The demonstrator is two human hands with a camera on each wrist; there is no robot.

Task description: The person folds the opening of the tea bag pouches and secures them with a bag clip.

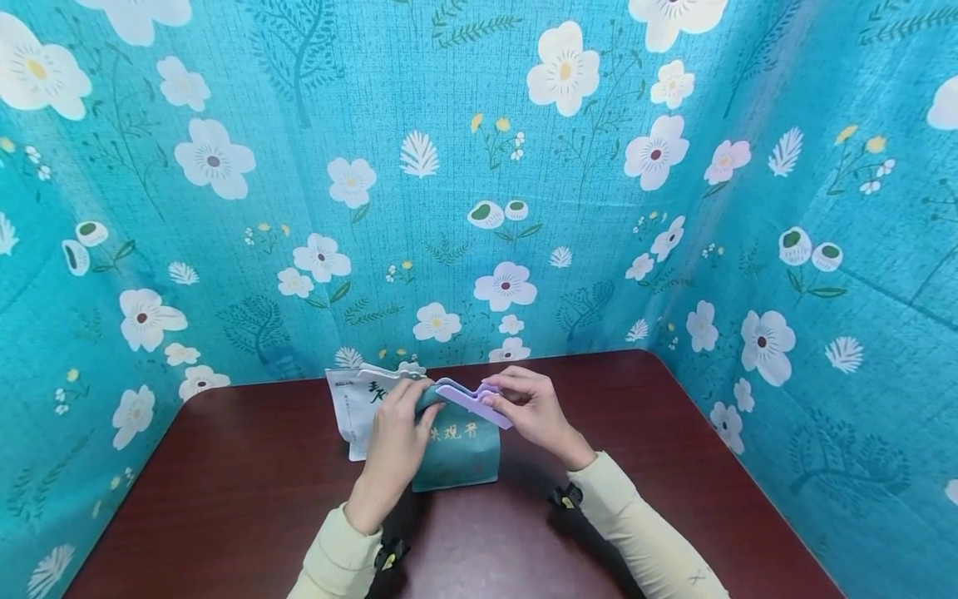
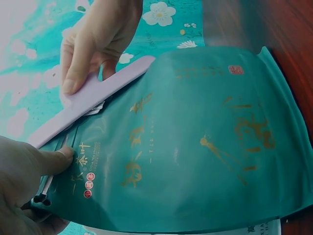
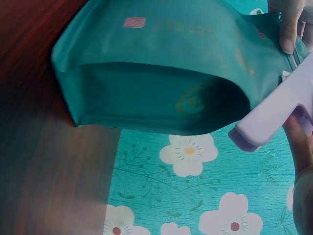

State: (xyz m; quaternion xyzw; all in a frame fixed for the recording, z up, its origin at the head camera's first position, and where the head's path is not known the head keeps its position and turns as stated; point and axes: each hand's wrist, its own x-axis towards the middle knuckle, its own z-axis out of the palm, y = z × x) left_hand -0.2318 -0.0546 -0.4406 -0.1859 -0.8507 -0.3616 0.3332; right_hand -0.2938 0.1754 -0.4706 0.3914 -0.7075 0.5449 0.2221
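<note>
A green tea bag with gold lettering stands on the table. My left hand grips one end of its folded top, thumb on the front face in the left wrist view. A lilac bag clip is pinched between the thumb and fingers of my right hand. In the left wrist view, the clip slants along the bag's top edge; whether it clamps the bag cannot be told. The bag's underside faces the right wrist camera.
Behind the green bag, on its left, stands a white bag with dark writing and a pale clip along its top. A dark red table carries both. Blue flowered cloth hangs around the back and sides.
</note>
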